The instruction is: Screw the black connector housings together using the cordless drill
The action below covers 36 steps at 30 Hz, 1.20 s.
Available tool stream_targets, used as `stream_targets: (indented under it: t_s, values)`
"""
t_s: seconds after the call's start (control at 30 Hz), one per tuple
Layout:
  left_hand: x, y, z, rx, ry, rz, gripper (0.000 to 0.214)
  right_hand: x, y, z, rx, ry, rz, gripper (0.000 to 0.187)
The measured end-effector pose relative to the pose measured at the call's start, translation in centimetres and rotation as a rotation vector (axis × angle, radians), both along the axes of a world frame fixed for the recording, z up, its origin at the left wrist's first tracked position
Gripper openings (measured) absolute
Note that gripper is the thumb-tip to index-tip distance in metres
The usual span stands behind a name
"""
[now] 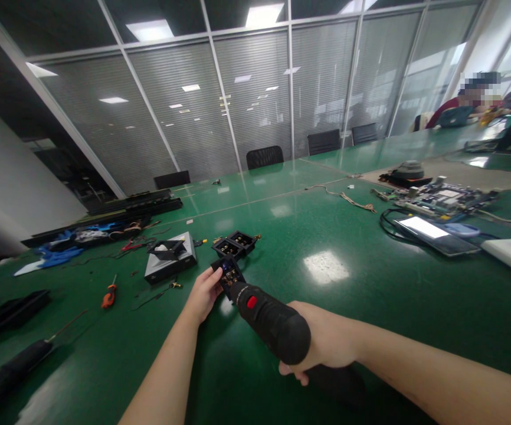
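My right hand (326,345) is wrapped round a black electric screwdriver (268,321) with a red button, its tip pointing at a small black square part (229,274) on the green table. My left hand (205,292) pinches the left edge of that part and steadies it. Just beyond lie two more black square parts (235,244) with gold contacts showing inside.
A grey box with a black bracket (170,257) sits to the left, an orange-handled screwdriver (109,294) further left. Black rails and blue cloth (105,224) lie at the far left. A tablet (435,235), circuit boards (441,199) and cables occupy the right. A person (468,103) sits far right.
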<state>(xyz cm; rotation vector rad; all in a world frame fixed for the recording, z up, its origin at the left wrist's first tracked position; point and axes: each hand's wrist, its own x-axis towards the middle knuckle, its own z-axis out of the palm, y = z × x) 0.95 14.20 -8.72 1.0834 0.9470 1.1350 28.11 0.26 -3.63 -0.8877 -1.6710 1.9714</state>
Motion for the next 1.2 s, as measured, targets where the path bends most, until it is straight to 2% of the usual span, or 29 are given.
stream_targets:
  t_s: [0.87,1.2]
  values:
    - [-0.04,0.24,-0.24,-0.007,-0.005,0.003,0.052,0.06,-0.10,0.38,-0.021,0.013,-0.007,0.030]
    - [0.04,0.29,-0.46,-0.001,-0.002,0.003,0.050,-0.01,-0.17,-0.07,-0.006,0.001,-0.014,0.030]
